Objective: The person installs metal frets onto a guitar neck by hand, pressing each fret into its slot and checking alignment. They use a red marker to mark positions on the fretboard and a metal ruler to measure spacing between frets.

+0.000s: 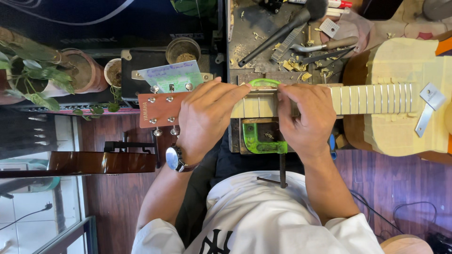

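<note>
- Your left hand (205, 120) wraps the guitar neck (263, 104) near the headstock (157, 110), grip clamped on the neck, fingers pointing to 1 o'clock.
- Your right hand (306, 115) presses on the fretboard just beside it at 3 o'clock, grip closed over the neck; fingertips hide what is under them, cannot tell.
- Neck runs 9 to 3 o'clock across the bench (254, 28); pale masked fretboard, thin metal frets.
- Headstock at 9 o'clock: reddish flat wood, round chrome tuners.
- Guitar body (400, 94) at 3 o'clock, covered in beige masking tape.
- Green clamp (256, 138) under the neck between your hands, threaded steel screw toward 6 o'clock.
- Wristwatch (174, 157) on left wrist, metal case.
- Brush (282, 30) at 12 o'clock, wood shavings around.
</note>
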